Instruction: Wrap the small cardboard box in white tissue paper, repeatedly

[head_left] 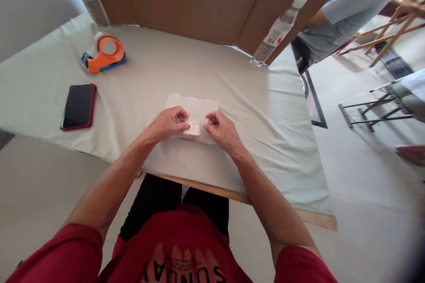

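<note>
A small pale block [193, 129] is set on a white sheet [191, 102] near the table's front edge, pinched lightly by the left hand [172, 123], its fingers curled; clear wrap [206, 136] is gripped beside it by the half-closed right hand [222, 129]; a phone [79, 107] is laid to the left

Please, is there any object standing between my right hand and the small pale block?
No solid object is visible between your right hand and the small pale block; only what looks like clear wrap lies there. Your left hand is at the block's other end.
</note>
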Demonstrator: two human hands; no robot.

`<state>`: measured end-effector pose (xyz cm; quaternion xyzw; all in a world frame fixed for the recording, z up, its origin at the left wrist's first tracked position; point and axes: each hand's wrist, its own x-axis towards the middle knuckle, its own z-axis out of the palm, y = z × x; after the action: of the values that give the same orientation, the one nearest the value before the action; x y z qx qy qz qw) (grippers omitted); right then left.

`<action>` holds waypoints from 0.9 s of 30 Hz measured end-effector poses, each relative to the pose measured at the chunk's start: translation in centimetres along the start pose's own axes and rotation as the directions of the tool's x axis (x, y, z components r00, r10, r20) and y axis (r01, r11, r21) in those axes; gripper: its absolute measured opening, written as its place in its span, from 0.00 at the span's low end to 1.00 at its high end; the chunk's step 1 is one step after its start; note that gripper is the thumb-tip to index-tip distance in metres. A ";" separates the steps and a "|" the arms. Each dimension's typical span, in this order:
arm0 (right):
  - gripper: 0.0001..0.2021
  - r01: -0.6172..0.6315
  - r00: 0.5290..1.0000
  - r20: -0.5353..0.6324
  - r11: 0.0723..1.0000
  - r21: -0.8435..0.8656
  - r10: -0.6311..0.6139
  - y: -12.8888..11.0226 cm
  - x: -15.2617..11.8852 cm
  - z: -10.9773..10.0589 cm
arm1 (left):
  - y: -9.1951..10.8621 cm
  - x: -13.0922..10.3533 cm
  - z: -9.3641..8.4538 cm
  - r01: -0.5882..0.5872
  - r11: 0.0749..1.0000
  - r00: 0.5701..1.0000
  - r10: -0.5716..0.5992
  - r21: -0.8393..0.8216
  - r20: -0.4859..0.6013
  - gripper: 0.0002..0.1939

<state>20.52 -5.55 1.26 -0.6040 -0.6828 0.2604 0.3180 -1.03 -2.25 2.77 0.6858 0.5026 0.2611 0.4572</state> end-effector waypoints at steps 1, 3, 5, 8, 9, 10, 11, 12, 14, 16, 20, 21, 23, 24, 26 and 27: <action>0.11 0.064 0.995 -0.066 0.992 -0.106 -0.071 -0.6 -0.4 -0.2 | 0.0 0.1 0.0 -0.004 1.000 1.000 0.004 0.008 0.009 0.13; 0.11 0.201 0.958 -0.141 0.936 -0.289 -0.249 -2.1 -1.2 -0.4 | 0.0 0.3 -0.1 -0.021 0.999 1.000 0.020 0.039 0.023 0.13; 0.11 0.328 0.927 -0.058 0.877 -0.351 -0.370 -3.4 -1.7 0.0 | 0.2 0.4 -0.1 -0.043 0.996 0.999 0.041 0.072 0.029 0.12; 0.11 0.412 0.911 0.124 0.846 -0.340 -0.394 -4.0 -1.6 1.2 | 0.3 0.2 -0.5 -0.050 0.994 0.999 0.048 0.095 0.023 0.13; 0.11 0.411 0.912 0.151 0.847 -0.339 -0.382 -3.9 -1.5 1.6 | 0.3 -0.1 -0.7 -0.046 0.994 0.999 0.045 0.100 0.012 0.14; 0.11 0.406 0.914 0.162 0.848 -0.340 -0.372 -3.7 -1.3 1.9 | 0.2 -0.5 -1.1 -0.043 0.994 0.999 0.044 0.099 -0.005 0.15; 0.11 0.404 0.914 0.166 0.848 -0.342 -0.369 -3.5 -1.2 2.0 | 0.1 -0.9 -1.4 -0.040 0.995 0.999 0.043 0.093 -0.031 0.16; 0.12 0.409 0.912 0.172 0.845 -0.344 -0.371 -3.3 -1.1 2.1 | -0.1 -1.3 -1.8 -0.037 0.996 0.997 0.042 0.081 -0.059 0.18; 0.12 0.428 0.903 0.200 0.829 -0.360 -0.379 -3.1 -1.1 1.9 | -0.7 -2.1 -2.4 -0.018 0.999 0.994 0.023 0.047 -0.111 0.21; 0.12 0.447 0.894 0.241 0.800 -0.400 -0.378 -3.3 -1.2 1.6 | -1.4 -2.5 -2.6 0.030 0.999 0.988 -0.025 0.034 -0.152 0.19; 0.12 0.488 0.872 0.328 0.699 -0.523 -0.364 -4.4 -1.4 1.4 | -2.3 -2.5 -2.0 0.114 0.986 0.977 -0.090 0.122 -0.192 0.15; 0.12 0.497 0.867 0.341 0.666 -0.556 -0.362 -4.6 -1.4 1.5 | -2.4 -2.4 -1.9 0.122 0.978 0.977 -0.089 0.168 -0.194 0.15; 0.13 0.511 0.859 0.363 0.607 -0.608 -0.360 -5.0 -1.4 1.6 | -2.5 -2.4 -1.8 0.143 0.953 0.974 -0.087 0.267 -0.210 0.16; 0.13 0.518 0.855 0.374 0.586 -0.624 -0.358 -5.1 -1.4 1.7 | -2.5 -2.5 -1.9 0.159 0.937 0.970 -0.089 0.312 -0.228 0.16; 0.14 0.535 0.845 0.401 0.555 -0.637 -0.354 -5.2 -1.2 1.8 | -2.4 -2.7 -2.3 0.204 0.907 0.956 -0.103 0.369 -0.276 0.16; 0.14 0.545 0.839 0.414 0.543 -0.639 -0.354 -5.2 -1.0 1.8 | -2.4 -2.8 -2.6 0.230 0.899 0.948 -0.119 0.374 -0.296 0.17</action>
<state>15.84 -7.22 3.76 -0.4465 -0.8927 -0.0582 0.0199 -5.22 -3.75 2.05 0.6756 0.6621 0.1991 0.2558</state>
